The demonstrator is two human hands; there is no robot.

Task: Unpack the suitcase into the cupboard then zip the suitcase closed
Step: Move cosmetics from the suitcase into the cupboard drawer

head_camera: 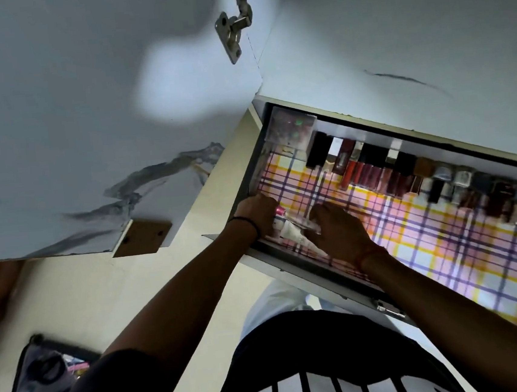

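OK, head cam view, tilted hard. Both hands are in an open drawer (250,168) at mid-right of frame, lined w/ a pink/yellow/purple plaid liner (444,241).

Left hand (257,211) at the drawer's near-left corner, black band on the wrist, fingers curled down onto a cluster of small tubes (289,229) (white w/ a pink cap among them). Looks like a grip, but the contact is partly hidden by the knuckles, so can't confirm which tube it has.

Right hand (338,232) just beside it, red thread on the wrist, fingers bent over the same tube cluster and something clear/glossy. Motion blur, so can't tell whether it grips or only touches.

Back edge of the drawer: a long row of cosmetics (406,175), i.e. lipsticks, glosses, small bottles, packed side by side from centre to the right edge. A clear plastic box (291,126) sits at the drawer's far-left corner, touching the start of the row.

Cupboard door (85,117) fills upper left, pale w/ grey marbling, metal hinge (234,24) at top centre.

Suitcase (41,381) lies open on the floor at lower left, well apart from the drawer, grey lining and some items visible inside, blurred.

Person's black shirt w/ white lettering at bottom centre.
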